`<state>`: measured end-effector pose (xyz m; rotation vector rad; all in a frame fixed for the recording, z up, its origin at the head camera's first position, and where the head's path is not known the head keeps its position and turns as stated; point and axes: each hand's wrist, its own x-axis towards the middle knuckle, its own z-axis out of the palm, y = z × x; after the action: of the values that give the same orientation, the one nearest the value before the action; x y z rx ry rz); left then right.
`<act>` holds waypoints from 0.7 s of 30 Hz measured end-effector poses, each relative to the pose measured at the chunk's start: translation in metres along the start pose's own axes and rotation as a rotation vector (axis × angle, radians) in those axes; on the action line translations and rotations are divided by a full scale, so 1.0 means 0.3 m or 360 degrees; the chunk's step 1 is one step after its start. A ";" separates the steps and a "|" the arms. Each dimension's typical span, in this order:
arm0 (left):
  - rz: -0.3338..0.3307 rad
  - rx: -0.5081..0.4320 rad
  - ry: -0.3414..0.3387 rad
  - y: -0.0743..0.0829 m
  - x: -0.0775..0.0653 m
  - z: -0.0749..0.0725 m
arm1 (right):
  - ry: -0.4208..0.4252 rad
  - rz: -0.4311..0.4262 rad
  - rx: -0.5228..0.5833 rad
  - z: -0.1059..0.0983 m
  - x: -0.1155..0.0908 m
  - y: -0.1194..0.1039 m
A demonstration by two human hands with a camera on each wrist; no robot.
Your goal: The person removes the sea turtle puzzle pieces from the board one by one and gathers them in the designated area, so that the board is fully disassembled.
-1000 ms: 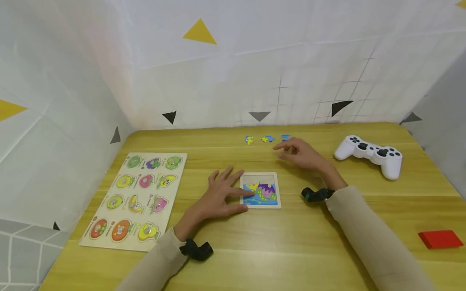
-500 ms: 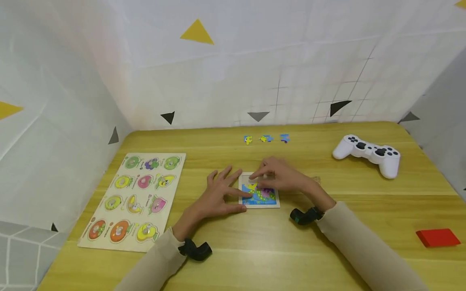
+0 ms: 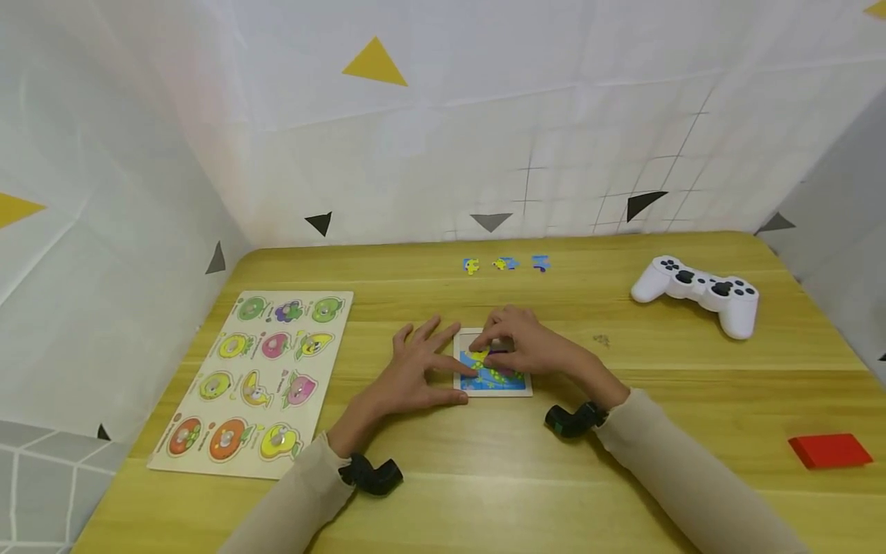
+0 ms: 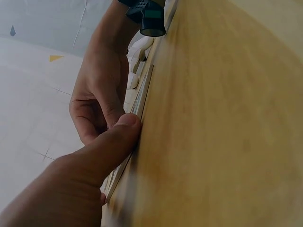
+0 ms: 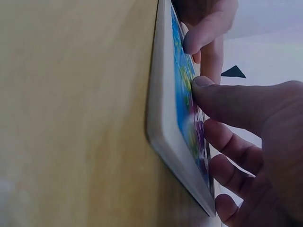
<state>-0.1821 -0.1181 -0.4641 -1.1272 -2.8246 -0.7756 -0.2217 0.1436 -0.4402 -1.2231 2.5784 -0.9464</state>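
Observation:
A small wooden jigsaw puzzle (image 3: 508,392) in a pale frame lies on the table before me, its picture blue, yellow, green and purple. My left hand (image 3: 418,373) is spread at its left side, one fingertip over the picture and the thumb at the front-left corner. From the right, my right hand (image 3: 526,342) reaches over the puzzle with bent fingers. Its thumb and index fingertips are low at a yellow part of the picture, and I cannot tell whether they pinch a piece. In the right wrist view the right thumb (image 5: 222,99) is right at the picture's surface.
Three loose puzzle pieces (image 3: 505,263) lie in a row near the back edge. A wooden fruit board (image 3: 318,385) is at the left. On the right are a white game controller (image 3: 699,288) and a red block (image 3: 831,451). Pale cloth (image 3: 443,154) stands behind the table.
My right hand has come from near the loose pieces at the back, forward and left onto the puzzle. The left hand has stayed in place, and the three loose pieces have not moved.

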 end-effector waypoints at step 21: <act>-0.0166 0.0209 0.0102 0.012 0.001 0.008 | -0.0019 0.0070 0.0070 0.000 -0.002 -0.012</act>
<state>-0.1797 -0.1146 -0.4647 -0.9269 -2.8515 -0.6081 -0.2188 0.1423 -0.4382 -1.1526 2.5500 -0.9785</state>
